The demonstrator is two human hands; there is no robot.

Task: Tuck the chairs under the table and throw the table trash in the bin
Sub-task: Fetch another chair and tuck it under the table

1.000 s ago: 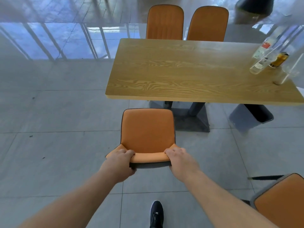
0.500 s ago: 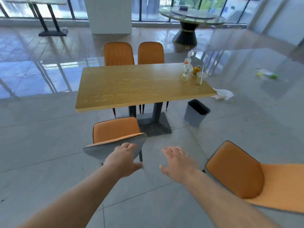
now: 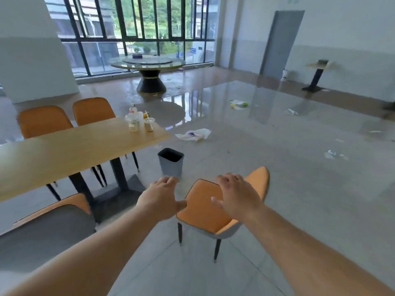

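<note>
No text, brand or number is legible.

- The bottle (image 3: 133,116) on the table (image 3: 64,150) carries a red-and-white label. Its print is too small to read.
- The crumpled wrapper (image 3: 193,134) on the floor (image 3: 277,189) bears a purple mark, too blurred to read.
- The blue sign (image 3: 193,50) beyond the window (image 3: 149,28) shows pale marks that cannot be read.
</note>
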